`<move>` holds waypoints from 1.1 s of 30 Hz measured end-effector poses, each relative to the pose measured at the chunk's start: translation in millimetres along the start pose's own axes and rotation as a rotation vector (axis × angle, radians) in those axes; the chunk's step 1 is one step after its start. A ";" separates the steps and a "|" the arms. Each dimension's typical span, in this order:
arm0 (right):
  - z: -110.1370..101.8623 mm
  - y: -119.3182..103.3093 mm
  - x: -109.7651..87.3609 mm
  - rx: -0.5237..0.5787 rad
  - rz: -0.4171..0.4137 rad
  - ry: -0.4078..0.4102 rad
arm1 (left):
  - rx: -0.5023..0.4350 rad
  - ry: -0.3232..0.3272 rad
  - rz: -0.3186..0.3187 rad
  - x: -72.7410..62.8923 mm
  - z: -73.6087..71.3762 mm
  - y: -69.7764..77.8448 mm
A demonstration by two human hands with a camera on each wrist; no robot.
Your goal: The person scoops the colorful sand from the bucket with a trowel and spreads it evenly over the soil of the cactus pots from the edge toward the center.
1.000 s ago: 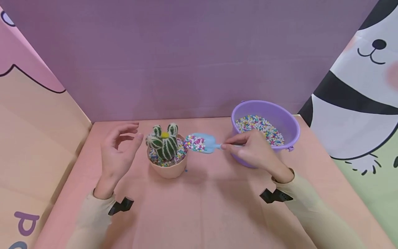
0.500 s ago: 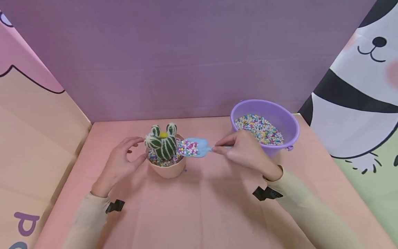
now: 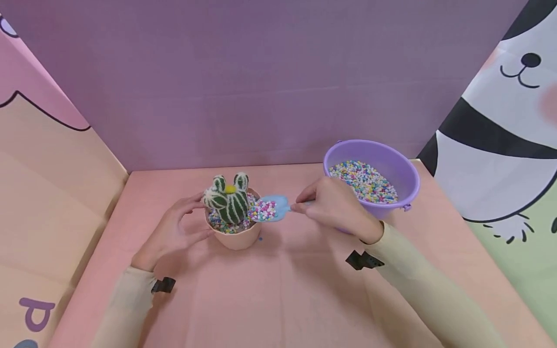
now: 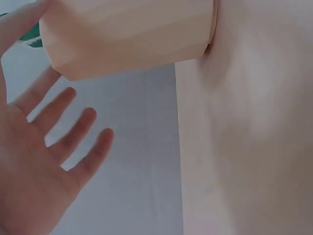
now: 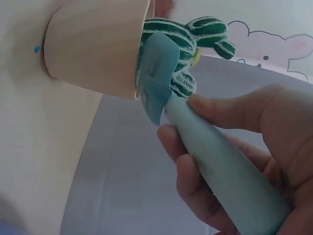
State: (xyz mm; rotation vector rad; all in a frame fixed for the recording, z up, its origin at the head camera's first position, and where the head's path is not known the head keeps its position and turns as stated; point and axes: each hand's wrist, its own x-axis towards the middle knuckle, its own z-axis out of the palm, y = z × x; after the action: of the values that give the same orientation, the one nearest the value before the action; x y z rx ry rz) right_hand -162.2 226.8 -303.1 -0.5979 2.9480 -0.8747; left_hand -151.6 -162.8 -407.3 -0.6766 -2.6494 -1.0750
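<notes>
A peach faceted flowerpot (image 3: 237, 240) stands on the table, holding a green-and-white striped cactus (image 3: 232, 208) with a yellow top and many-coloured beads. My left hand (image 3: 176, 232) is at the pot's left rim, thumb in front and fingers behind. In the left wrist view, its fingers (image 4: 80, 134) are spread and fairly straight; the thumb and index finger meet the pot's edge. My right hand (image 3: 332, 205) grips the handle of a light blue toy shovel (image 3: 280, 208). The shovel's blade, carrying beads (image 3: 263, 210), tips over the pot's right rim.
A purple bucket (image 3: 404, 176), partly filled with the same small beads (image 3: 365, 181), stands behind and right of my right hand. One blue bead (image 3: 260, 239) lies beside the pot. A purple wall (image 3: 278, 87) closes off the table's back.
My left hand has moved right from beside the pot to its rim. My right hand has brought the shovel left and slightly down, its blade now over the pot's edge.
</notes>
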 end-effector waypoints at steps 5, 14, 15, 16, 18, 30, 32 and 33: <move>-1.0 -6.8 5.3 -0.053 -0.011 0.011 | -0.033 0.043 0.000 0.7 2.8 -0.3; -0.9 -15.6 10.6 -0.137 -0.082 0.048 | -0.050 0.058 0.041 5.5 6.3 1.6; -0.5 -16.5 10.9 -0.140 -0.090 0.046 | -0.052 0.060 0.041 5.2 6.2 2.0; -0.2 -17.5 11.3 -0.139 -0.093 0.043 | -0.054 0.062 0.038 4.8 6.0 2.3; -0.5 -19.0 11.0 -0.140 -0.091 0.043 | -0.057 0.068 0.037 4.9 6.6 3.6; -1.8 -24.5 12.8 -0.178 -0.102 0.042 | -0.024 0.058 -0.038 5.1 6.8 18.5; -2.1 -24.8 13.0 -0.179 -0.109 0.046 | -0.020 0.061 -0.033 3.7 2.5 17.4; -2.3 -24.7 13.2 -0.179 -0.112 0.048 | -0.017 0.063 -0.025 3.1 0.3 16.1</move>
State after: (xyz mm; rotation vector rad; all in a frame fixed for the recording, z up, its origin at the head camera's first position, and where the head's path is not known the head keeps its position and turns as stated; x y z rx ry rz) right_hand -165.9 204.2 -286.8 -0.7665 3.0847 -0.6444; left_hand -146.6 -151.4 -396.7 -0.6039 -2.6054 -1.1082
